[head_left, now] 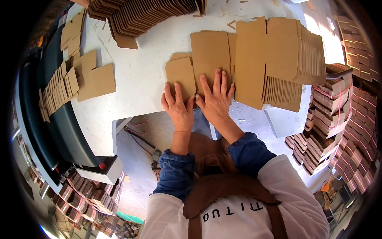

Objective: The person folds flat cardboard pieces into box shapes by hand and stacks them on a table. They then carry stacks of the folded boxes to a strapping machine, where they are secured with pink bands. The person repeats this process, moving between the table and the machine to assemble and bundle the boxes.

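Note:
Flat on the white table (135, 71), near its front edge, lies a brown die-cut cardboard blank (210, 49) with a smaller flap at its left. My left hand (179, 109) rests on that smaller flap, fingers stretched forward. On the lower part of the larger panel, my right hand (217, 95) lies with its fingers spread. The two thumbs come close together at the front edge. Some cardboard shows behind the top edges, but how many layers lie there I cannot tell. Just right of my right hand, a fanned stack of cardboard blanks (282, 51) overlaps in a row.
A dense row of cardboard pieces (151, 18) stands at the table's far side. At the left, overlapping cardboard pieces (59, 93) lie on a dark belt (73, 131). Strapped cardboard bundles (332, 103) are piled at the right, more bundles (87, 195) at lower left. Cardboard scraps litter the far tabletop.

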`<state>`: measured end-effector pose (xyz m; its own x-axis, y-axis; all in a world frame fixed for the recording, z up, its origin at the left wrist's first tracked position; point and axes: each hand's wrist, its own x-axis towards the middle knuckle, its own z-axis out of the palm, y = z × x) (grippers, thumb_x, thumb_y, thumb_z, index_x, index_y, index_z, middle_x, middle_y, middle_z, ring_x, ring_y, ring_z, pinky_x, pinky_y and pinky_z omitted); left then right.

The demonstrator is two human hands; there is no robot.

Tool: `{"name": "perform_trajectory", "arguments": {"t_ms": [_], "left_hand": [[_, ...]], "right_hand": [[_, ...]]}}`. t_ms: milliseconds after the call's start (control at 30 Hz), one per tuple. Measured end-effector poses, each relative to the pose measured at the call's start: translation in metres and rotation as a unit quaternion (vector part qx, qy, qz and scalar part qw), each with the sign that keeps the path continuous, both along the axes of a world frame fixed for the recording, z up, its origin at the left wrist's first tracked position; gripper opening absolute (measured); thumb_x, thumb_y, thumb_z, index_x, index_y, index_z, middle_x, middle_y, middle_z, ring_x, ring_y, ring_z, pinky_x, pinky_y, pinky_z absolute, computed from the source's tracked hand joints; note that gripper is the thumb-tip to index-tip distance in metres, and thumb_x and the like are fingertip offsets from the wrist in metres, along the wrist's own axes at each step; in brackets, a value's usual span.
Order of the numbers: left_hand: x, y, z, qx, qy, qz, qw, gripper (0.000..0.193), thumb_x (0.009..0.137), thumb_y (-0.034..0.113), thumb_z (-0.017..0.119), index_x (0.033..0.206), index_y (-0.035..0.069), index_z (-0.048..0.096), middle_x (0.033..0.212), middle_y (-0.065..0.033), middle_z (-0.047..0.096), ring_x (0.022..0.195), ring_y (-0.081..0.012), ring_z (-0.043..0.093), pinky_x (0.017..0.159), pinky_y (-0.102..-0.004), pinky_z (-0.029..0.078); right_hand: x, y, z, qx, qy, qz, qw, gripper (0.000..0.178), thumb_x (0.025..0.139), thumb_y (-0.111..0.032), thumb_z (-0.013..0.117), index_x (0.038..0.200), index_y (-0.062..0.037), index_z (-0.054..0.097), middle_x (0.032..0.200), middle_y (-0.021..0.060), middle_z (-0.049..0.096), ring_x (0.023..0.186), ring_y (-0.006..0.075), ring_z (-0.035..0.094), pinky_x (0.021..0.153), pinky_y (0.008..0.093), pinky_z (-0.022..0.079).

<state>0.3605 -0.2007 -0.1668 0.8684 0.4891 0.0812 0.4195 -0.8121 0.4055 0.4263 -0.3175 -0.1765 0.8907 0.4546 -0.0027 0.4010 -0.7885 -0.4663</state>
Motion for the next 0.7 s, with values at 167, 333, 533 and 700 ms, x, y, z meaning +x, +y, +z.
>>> {"name": "perform_trajectory", "arguments": {"t_ms": [167, 333, 533, 700], "left_hand": [[-0.003, 0.003, -0.001, -0.001, -0.012, -0.007, 1.0, 0.062, 0.079, 0.017, 0.074, 0.137, 0.006, 0.053, 0.147, -0.0234, 0.036, 0.124, -0.0428, 0.037, 0.104, -0.049, 0.036], [-0.006, 0.005, -0.008, 0.001, -0.018, -0.005, 1.0, 0.06, 0.079, 0.016, 0.074, 0.135, 0.007, 0.055, 0.146, -0.023, 0.038, 0.124, -0.0427, 0.038, 0.103, -0.0486, 0.037], [-0.01, 0.008, 0.005, 0.032, 0.004, -0.029, 0.999, 0.059, 0.082, 0.02, 0.073, 0.136, 0.008, 0.054, 0.146, -0.0226, 0.038, 0.125, -0.0425, 0.039, 0.103, -0.0478, 0.037], [-0.004, 0.029, 0.049, 0.07, 0.097, -0.137, 0.983, 0.055, 0.083, 0.019, 0.07, 0.135, 0.009, 0.054, 0.142, -0.0176, 0.044, 0.124, -0.037, 0.045, 0.101, -0.0448, 0.039]], "right_hand": [[0.0, -0.001, 0.001, 0.003, 0.019, 0.003, 1.0, 0.073, 0.082, -0.039, 0.069, 0.147, -0.0195, 0.041, 0.158, 0.0254, 0.018, 0.145, 0.0421, 0.016, 0.104, 0.0705, 0.021], [-0.002, 0.001, -0.004, -0.003, 0.003, 0.006, 1.0, 0.074, 0.079, -0.039, 0.073, 0.144, -0.0203, 0.044, 0.157, 0.0252, 0.02, 0.145, 0.0419, 0.018, 0.102, 0.07, 0.024], [-0.006, 0.002, 0.002, -0.008, -0.016, 0.015, 1.0, 0.068, 0.082, -0.04, 0.07, 0.142, -0.0206, 0.046, 0.156, 0.0247, 0.022, 0.144, 0.0421, 0.02, 0.102, 0.0713, 0.025], [-0.005, -0.003, 0.039, -0.041, 0.001, 0.075, 0.996, 0.057, 0.088, -0.035, 0.065, 0.141, -0.02, 0.049, 0.158, 0.014, 0.024, 0.145, 0.0347, 0.021, 0.102, 0.0739, 0.023]]}}
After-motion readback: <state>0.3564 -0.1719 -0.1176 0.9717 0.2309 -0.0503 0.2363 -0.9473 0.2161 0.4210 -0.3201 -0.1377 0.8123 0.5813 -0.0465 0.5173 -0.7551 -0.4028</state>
